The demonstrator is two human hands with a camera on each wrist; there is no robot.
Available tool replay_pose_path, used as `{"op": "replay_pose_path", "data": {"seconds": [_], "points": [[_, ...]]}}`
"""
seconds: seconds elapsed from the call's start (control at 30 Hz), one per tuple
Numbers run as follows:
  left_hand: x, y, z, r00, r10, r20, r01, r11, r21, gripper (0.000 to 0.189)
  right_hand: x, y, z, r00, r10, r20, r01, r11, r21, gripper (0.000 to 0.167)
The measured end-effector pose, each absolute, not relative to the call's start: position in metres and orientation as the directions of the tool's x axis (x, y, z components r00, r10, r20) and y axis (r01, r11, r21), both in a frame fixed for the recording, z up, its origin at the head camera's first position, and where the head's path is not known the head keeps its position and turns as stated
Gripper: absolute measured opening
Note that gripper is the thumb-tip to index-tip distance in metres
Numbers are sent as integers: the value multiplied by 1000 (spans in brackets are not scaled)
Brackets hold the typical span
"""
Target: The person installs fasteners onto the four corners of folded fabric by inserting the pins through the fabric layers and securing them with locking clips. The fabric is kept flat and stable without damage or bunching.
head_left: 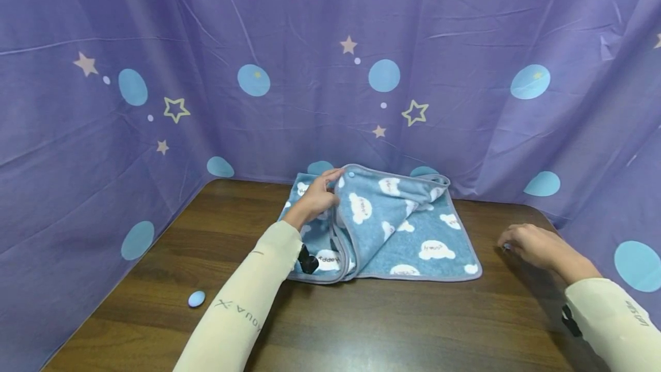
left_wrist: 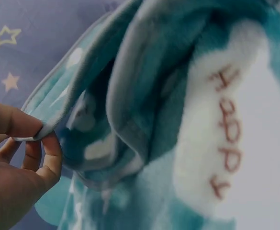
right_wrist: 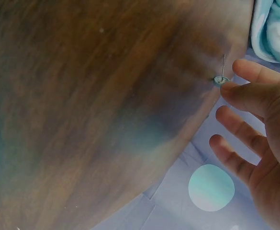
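Observation:
In the head view a folded blue blanket (head_left: 377,211) lies on the table, with white bear heads, "Happy" lettering and grey edging. My left hand (head_left: 316,195) pinches its edge at the raised corner between thumb and fingers. A light blue round button (head_left: 352,174) shows on that corner. In the left wrist view the blanket's layers (left_wrist: 125,96) hang slightly apart beside the fingers (left_wrist: 51,158). My right hand (head_left: 532,247) is right of the blanket. Between its thumb and forefinger it holds a pin with a round base (right_wrist: 220,80), the thin needle upward.
A second light blue round button (head_left: 196,298) lies on the brown wooden table (head_left: 392,326) at the front left. A purple curtain (head_left: 320,27) with stars and blue dots hangs behind the table and along its sides.

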State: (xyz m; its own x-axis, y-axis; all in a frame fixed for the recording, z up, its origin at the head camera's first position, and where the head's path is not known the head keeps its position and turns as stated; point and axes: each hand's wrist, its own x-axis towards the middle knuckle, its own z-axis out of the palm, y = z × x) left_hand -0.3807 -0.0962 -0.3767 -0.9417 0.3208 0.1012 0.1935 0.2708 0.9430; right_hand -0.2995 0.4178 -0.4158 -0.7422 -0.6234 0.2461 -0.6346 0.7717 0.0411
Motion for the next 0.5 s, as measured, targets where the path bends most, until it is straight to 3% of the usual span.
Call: {"op": "replay_pose_path", "data": {"seconds": [0.27, 0.5], "points": [[-390, -105, -396, -970, 237, 47, 118, 293, 949, 97, -301, 418, -417, -796, -577, 180, -583, 812, 25, 28], [-391, -103, -405, -968, 249, -27, 65, 354, 933, 98, -301, 418, -417, -834, -543, 100, -546, 838, -2, 26]]}}
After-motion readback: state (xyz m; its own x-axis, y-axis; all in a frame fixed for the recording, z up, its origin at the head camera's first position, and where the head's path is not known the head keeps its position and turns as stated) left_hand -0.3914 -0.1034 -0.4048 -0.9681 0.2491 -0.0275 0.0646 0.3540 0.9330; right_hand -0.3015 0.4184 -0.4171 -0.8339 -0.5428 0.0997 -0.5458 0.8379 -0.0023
